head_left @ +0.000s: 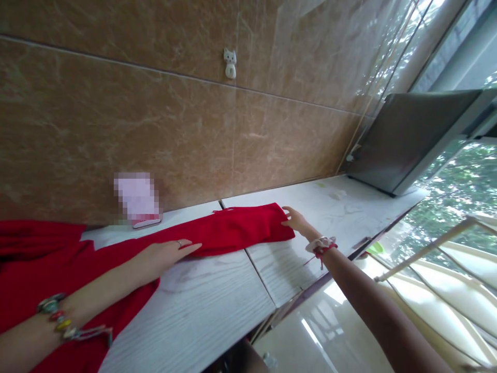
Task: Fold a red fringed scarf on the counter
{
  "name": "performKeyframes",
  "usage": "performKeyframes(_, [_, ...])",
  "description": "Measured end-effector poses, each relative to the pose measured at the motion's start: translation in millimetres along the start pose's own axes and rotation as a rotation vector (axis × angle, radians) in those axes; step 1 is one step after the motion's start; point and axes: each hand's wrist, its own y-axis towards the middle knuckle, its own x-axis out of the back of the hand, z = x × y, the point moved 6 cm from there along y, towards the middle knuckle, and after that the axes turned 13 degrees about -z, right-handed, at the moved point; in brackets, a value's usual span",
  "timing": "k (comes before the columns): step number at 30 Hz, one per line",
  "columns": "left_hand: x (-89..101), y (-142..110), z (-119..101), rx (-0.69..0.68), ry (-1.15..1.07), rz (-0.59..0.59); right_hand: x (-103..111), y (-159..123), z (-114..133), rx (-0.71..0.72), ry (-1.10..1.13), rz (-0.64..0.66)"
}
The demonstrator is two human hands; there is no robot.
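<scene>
red garment (23,280) lies along the pale surface (217,290)
left hand (165,255) rests flat on its sleeve (240,228), fingers (192,249) spread; right hand (297,221) meets the cuff (283,232), though whether it grips, i cannot tell

no readable text, labels, brands, numbers, signs

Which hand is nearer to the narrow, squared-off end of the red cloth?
Right. The right hand has its fingertips at that end of the red cloth; the left hand rests on the cloth, well back from it.
</scene>
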Motion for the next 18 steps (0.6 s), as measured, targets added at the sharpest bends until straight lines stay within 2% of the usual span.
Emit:
performKeyframes(3, [22.4, -2.6, 33.1, 0.022, 0.089, -0.172, 11.7, -4.7, -3.6, 0.049, 0.040, 0.041])
performKeyframes(5, [24.3, -9.2, 38.2, 0.014, 0.095, -0.221, 16.5, -5.7, -6.5, 0.089, 0.027, 0.059])
performKeyframes(7, [12.7, -18.9, 25.8, -0.046, 0.055, -0.162, 18.3, -8.5, -9.5, 0.129, -0.006, 0.069])
performKeyframes(10, [-7.6, -33.8, 0.3, -0.056, 0.043, 0.020, 21.2, -20.6, -8.9, 0.221, -0.037, 0.050])
performKeyframes(13, [-7.6, -38.7, -16.2, 0.007, 0.050, 0.124, 30.3, -45.5, 8.9, 0.498, -0.073, -0.012])
performKeyframes(15, [0.9, -33.8, -23.9, 0.056, 0.121, 0.118, 34.0, -67.4, 23.9, 0.696, -0.105, 0.016])
performKeyframes(18, [9.8, -18.7, -47.3, 0.050, 0.194, 0.050, 33.0, -94.4, 37.8, 0.836, -0.162, 0.158])
